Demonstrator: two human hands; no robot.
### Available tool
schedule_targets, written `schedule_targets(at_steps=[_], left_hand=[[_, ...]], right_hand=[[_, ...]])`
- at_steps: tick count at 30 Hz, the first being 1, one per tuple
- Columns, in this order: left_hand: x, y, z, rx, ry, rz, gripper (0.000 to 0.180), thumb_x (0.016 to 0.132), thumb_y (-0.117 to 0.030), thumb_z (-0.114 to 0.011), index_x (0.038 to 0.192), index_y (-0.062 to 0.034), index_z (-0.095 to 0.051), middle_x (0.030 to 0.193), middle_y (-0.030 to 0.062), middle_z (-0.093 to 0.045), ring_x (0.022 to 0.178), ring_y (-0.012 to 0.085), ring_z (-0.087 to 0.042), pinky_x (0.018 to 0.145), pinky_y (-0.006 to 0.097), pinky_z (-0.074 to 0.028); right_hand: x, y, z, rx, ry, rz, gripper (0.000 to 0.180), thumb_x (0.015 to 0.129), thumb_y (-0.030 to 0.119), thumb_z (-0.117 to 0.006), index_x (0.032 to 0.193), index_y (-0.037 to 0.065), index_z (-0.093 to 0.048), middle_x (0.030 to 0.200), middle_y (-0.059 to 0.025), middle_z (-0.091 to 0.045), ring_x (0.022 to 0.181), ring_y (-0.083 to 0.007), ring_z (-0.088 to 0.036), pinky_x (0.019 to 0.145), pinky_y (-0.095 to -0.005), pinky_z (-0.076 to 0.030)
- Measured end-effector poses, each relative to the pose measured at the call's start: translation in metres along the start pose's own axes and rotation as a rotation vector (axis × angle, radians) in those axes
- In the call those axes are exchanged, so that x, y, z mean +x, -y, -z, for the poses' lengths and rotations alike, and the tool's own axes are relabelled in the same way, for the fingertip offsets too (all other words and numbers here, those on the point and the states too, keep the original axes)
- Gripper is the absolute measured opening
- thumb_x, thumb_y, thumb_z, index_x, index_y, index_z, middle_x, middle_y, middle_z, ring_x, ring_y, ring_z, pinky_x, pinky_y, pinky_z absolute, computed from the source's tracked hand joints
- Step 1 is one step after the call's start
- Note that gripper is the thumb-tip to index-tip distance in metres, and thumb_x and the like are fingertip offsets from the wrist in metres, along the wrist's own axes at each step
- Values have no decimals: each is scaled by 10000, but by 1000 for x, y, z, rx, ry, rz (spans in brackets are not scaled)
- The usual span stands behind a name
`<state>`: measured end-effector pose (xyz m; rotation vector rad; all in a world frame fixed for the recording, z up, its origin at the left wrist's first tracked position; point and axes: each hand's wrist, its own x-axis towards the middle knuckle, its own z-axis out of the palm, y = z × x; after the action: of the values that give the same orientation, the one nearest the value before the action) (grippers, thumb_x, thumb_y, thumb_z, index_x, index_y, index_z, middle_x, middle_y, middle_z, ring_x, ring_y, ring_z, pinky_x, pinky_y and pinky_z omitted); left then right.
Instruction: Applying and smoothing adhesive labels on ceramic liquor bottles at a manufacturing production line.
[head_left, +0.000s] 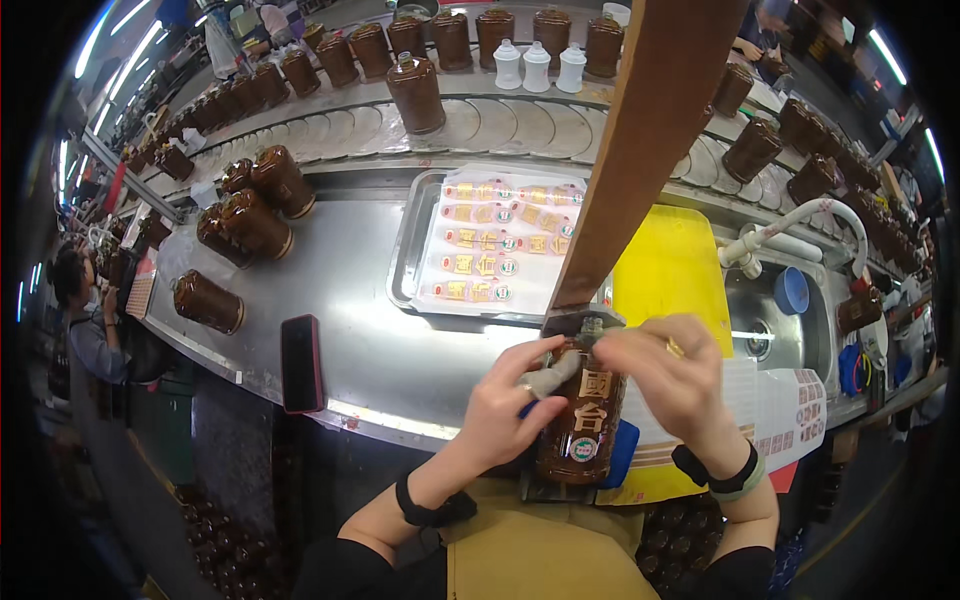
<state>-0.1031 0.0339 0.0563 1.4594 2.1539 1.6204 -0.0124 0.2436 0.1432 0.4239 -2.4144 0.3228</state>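
Observation:
A brown glass bottle (577, 440) stands in front of me, close against my apron, with gold characters and a round green-and-white emblem down its front. My left hand (520, 395) grips its upper left side; a pale cover wraps one finger, which presses on the shoulder. At the upper right of the bottle is my right hand (668, 372), its fingers curled together by the neck; whatever they may pinch is hidden. Beyond the bottle, a metal tray (408, 262) holds a white sheet of gold-lettered decals (480, 240). A blue pad (622, 455) touches the bottle's lower right side.
A wooden post (640, 150) rises just behind the bottle. Several brown bottles (245, 225) and a phone (301, 365) lie on the metal table to the left. A conveyor (330, 128) carries more bottles. Right are a yellow board (670, 270), printed sheets (790, 410) and a sink (760, 340).

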Motion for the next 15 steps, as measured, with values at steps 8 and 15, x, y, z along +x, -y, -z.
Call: schedule_targets(at_steps=[8,15], left_hand=[[-9,4,10,-181,-317,274,511,1102,-318,-330,1234,56,-652,1300,159,-616,975,206,-609,889,349,-491],[-10,-4,12,-160,-216,211,607,1108,-394,-265,1244,68,-634,1282,181,-612,1159,266,-601,963,383,-504]], right_hand=[[3,28,-16,176,262,-10,263,792,181,-745,1027,84,-675,844,-29,-626,771,-209,-582,659,-338,-490],[-8,0,-22,-244,102,177,295,769,187,-704,1055,119,-681,922,2,-625,772,-184,-529,663,-287,-452]])
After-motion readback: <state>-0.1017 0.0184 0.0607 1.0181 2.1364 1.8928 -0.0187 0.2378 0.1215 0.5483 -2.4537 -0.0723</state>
